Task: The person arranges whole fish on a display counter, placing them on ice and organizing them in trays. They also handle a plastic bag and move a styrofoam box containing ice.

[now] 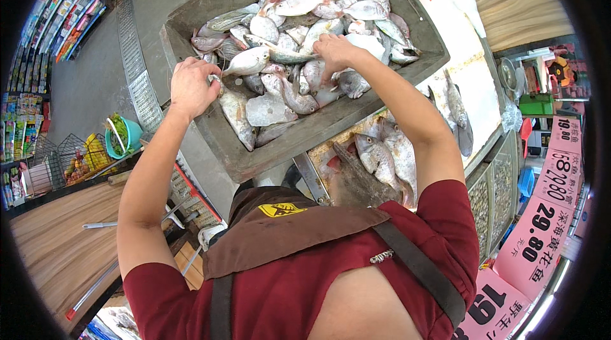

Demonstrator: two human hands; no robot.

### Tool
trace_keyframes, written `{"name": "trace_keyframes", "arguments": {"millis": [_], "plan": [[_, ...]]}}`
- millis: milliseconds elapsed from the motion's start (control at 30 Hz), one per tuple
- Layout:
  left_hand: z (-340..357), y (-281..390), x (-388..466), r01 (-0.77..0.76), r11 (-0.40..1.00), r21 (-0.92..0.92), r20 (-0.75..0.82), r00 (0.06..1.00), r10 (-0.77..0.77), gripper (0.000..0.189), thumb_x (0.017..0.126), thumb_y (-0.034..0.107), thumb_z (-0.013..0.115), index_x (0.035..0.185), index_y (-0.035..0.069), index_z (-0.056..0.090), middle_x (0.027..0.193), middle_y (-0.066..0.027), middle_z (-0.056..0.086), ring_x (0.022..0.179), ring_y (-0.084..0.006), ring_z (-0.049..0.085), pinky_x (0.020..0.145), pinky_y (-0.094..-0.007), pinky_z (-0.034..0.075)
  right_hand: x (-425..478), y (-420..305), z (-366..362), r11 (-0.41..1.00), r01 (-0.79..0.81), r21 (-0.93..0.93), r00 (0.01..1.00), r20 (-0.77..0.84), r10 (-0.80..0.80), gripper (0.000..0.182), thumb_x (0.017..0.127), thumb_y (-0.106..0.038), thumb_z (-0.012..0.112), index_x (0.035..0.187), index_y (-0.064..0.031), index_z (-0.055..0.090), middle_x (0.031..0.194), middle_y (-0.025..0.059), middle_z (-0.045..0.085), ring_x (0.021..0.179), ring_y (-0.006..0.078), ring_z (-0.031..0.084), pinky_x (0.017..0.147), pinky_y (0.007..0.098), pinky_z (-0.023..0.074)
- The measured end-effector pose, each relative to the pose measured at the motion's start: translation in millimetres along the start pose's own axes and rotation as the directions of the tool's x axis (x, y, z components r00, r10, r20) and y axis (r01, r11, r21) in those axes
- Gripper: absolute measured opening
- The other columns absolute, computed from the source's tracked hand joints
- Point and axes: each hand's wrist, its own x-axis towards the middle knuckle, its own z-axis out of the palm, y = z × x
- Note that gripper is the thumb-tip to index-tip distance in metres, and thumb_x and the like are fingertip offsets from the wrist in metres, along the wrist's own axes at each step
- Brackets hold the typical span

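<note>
A deep grey bin in front of me holds a heap of whole fish, mostly silvery, some pinkish. At the bin's left side is my left hand, its fingers curled by the upper end of a grey fish. Whether they grip it I cannot tell. My right hand reaches into the middle of the heap, thumb and fingers apart, touching the fish. Under its palm lies a pinkish-grey fish, partly covered. A clear chunk of ice rests on fish near the bin's front, and another ice piece is right of my right hand.
Larger fish lie on a wet surface below the bin's front rim. More fish are on a white counter at right. Pink price signs line the right edge. A turquoise bucket of greens and wire baskets stand left.
</note>
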Motion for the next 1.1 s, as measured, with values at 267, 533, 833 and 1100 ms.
{"name": "trace_keyframes", "arguments": {"millis": [267, 533, 833, 1100], "plan": [[5, -3, -1, -0.035, 0.999, -0.005, -0.082, 0.996, 0.034, 0.014, 0.071, 0.017, 0.063, 0.082, 0.013, 0.071, 0.087, -0.0052, 0.068, 0.095, -0.0244, 0.057, 0.09, -0.0375, 0.042, 1, 7, 3, 0.978, 0.203, -0.036, 0.978, -0.031, -0.205, 0.044, 0.061, -0.013, 0.074, 0.103, -0.009, 0.064, 0.097, 0.0152, 0.064, 0.094, 0.0345, 0.062, 0.078, 0.0427, 0.0519], [3, -4, -1, -0.02, 0.999, -0.045, -0.045, 0.999, 0.018, 0.018, 0.072, 0.016, 0.063, 0.088, 0.012, 0.07, 0.089, -0.0054, 0.067, 0.097, -0.026, 0.056, 0.092, -0.0388, 0.041, -34, 3, -27, 0.946, 0.321, 0.049, 0.946, -0.054, -0.319, 0.025, 0.056, -0.007, 0.07, 0.075, -0.0051, 0.055, 0.079, 0.0109, 0.059, 0.078, 0.0345, 0.059, 0.067, 0.0436, 0.0476], [0, -2, -1, -0.004, 0.999, -0.047, -0.037, 0.999, 0.003, 0.017, 0.072, 0.016, 0.063, 0.086, 0.012, 0.07, 0.087, -0.0047, 0.066, 0.097, -0.0253, 0.056, 0.09, -0.0384, 0.041, -81, -2, -21, 0.908, 0.382, -0.172, 0.813, -0.404, -0.419, 0.025, 0.064, -0.008, 0.068, 0.084, -0.0083, 0.054, 0.089, 0.006, 0.054, 0.09, 0.0267, 0.054, 0.08, 0.0374, 0.047], [3, -1, -1, -0.025, 0.999, -0.036, -0.074, 0.997, 0.022, 0.017, 0.071, 0.018, 0.063, 0.084, 0.012, 0.071, 0.088, -0.0051, 0.067, 0.097, -0.0257, 0.057, 0.089, -0.0383, 0.042, -152, -9, -57, 0.9, 0.24, -0.364, 0.395, -0.81, -0.433, 0.019, 0.064, -0.008, 0.065, 0.078, -0.0055, 0.053, 0.09, 0.006, 0.056, 0.084, 0.0251, 0.057, 0.074, 0.0353, 0.0501]]}}
